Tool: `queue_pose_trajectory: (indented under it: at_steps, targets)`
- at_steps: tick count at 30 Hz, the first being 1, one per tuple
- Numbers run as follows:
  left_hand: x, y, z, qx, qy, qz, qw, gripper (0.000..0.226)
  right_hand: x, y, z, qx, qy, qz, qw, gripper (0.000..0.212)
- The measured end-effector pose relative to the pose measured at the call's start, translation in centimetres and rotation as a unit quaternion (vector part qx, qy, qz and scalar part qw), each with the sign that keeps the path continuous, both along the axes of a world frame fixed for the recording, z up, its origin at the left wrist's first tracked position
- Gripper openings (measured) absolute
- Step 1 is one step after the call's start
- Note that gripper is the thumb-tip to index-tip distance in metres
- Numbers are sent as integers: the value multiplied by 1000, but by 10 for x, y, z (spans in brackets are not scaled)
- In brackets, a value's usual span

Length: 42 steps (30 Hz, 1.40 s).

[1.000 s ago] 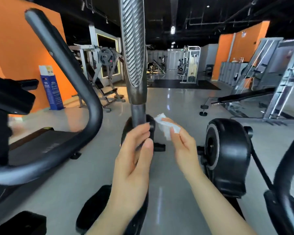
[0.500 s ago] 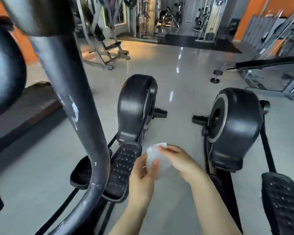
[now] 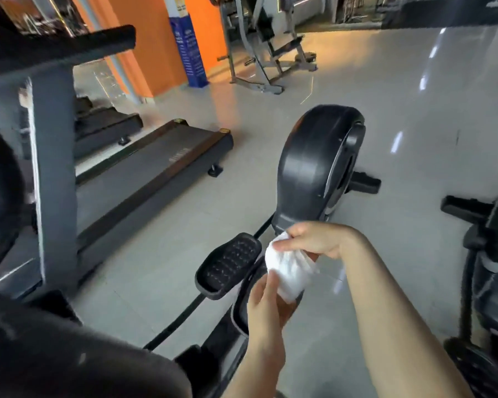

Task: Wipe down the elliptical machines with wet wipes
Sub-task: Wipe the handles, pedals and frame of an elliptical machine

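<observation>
While both hands work above the near pedal (image 3: 230, 261), right hand (image 3: 314, 239) pinching the white wipe's (image 3: 289, 271) top, left hand (image 3: 266, 307) gripping its lower end, black flywheel housing (image 3: 311, 165) just beyond, treadmill (image 3: 144, 165) left

The wipe (image 3: 289, 271) looks like soft, crumpled white cloth. The flywheel cover (image 3: 314, 165) is smooth black plastic, the pedal (image 3: 229, 261) studded, the floor (image 3: 400, 110) glossy.

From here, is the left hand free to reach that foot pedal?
Probably not yet: the left hand and right hand both hold the wipe. The pedal itself lies unobstructed.
</observation>
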<state>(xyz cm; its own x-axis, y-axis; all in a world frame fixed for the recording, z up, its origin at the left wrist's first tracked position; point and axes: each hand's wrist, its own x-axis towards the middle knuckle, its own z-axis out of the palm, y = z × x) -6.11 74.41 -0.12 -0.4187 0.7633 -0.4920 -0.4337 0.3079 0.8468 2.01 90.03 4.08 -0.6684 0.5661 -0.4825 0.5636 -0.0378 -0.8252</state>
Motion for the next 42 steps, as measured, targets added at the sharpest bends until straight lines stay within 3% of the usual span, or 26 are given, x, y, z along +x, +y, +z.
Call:
queue_pose_trajectory:
  at_steps: [3,7,10,15,19,22,26,28,32,35,38,40,42]
  targets:
    - [1,27,0,28,56,63,996,23,-10,33,-1,7,29,32,999,36]
    - [-14,62,10,50,88,190,977,37,-38,65,1,-107,142,110,978,16]
    - [-34,92,21,86,149,297,939,33,-74,94,12,-124,183,196,955,18]
    - [-55,132,36,108,218,445,862,15,-129,138,32,-91,153,342,923,13]
    - [-45,137,57,82,277,508,812,30,-144,149,49,-146,144,419,884,38]
    - [-23,125,78,9,349,574,741,28,-143,127,71,-214,173,447,851,38]
    - [9,96,103,-48,446,644,619,18,-152,80,113,-71,296,446,841,32]
    - [30,83,119,-67,494,650,574,10,-151,53,146,-54,361,435,823,33]
    - [72,51,180,-91,620,634,453,19,-128,-8,223,-62,513,488,703,12]
    - [92,20,235,-51,631,668,391,24,-115,-48,275,22,686,397,610,22]
    - [93,-8,283,46,605,705,368,37,-119,-87,321,140,822,216,509,35]
    - [87,-21,302,42,591,711,378,46,-127,-109,338,191,842,223,452,43]
    - [77,-29,308,23,576,708,407,49,-139,-125,319,211,849,291,388,40]
